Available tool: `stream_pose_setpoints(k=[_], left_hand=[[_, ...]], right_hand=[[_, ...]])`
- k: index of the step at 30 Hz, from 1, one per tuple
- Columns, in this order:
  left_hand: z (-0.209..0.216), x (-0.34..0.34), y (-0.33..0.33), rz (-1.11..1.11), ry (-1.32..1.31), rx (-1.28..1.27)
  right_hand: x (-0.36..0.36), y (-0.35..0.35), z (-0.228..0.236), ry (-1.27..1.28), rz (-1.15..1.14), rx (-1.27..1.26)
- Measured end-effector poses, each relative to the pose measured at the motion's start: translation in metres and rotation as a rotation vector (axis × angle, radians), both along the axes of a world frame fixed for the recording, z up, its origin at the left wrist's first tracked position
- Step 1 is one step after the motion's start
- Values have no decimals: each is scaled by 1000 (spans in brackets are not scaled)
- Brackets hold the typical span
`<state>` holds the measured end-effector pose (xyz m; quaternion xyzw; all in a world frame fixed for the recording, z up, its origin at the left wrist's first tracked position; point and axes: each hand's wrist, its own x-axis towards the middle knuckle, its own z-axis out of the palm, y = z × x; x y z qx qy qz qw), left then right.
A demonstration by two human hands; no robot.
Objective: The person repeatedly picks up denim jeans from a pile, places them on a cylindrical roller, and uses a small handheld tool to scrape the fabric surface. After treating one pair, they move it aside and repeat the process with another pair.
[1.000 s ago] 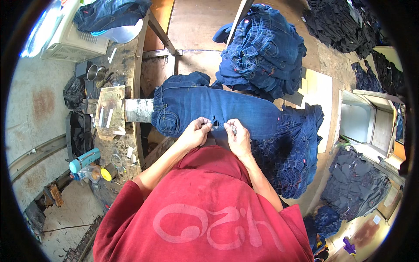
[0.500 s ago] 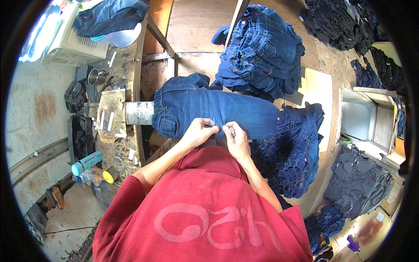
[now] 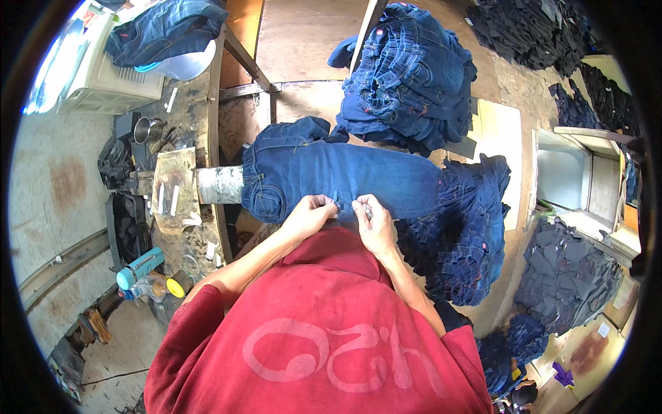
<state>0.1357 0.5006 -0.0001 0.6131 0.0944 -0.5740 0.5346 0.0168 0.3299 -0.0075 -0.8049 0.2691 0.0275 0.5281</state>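
Note:
A pair of blue jeans [image 3: 296, 163] lies across the middle, one leg pulled over a horizontal, pale wrapped arm [image 3: 219, 185] that sticks out from the wooden bench. At the near edge of that leg my left hand [image 3: 312, 212] pinches a fold of the denim, thumb against finger. My right hand [image 3: 374, 222] is just to the right, fingers curled in with a small pale piece between them that I cannot make out. Between the two hands a little crumpled tuft of denim stands up.
A tall pile of jeans [image 3: 410, 76] stands beyond the leg, and more dark blue garments [image 3: 476, 228] hang at right. Black garments [image 3: 569, 276] lie farther right. On the left bench are a metal cup [image 3: 148, 130], white strips [image 3: 174, 200] and a turquoise bottle [image 3: 140, 268].
My hands have drawn slightly apart, and a small tuft of denim now shows between them. The jeans keep their place on the arm; the whole view has shifted a little.

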Motion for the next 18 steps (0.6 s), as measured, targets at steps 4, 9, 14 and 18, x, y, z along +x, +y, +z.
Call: stream_pose_setpoints(k=[4, 9, 14, 18], left_hand=[[7, 13, 22, -83, 63, -179], [10, 33, 25, -430, -113, -222], [18, 45, 27, -412, 34, -249], [18, 47, 29, -385, 110, -208]], right_hand=[[3, 1, 14, 3, -83, 26], [1, -10, 53, -28, 92, -48], [18, 1, 72, 150, 345, -348], [21, -3, 76, 240, 236, -505]])
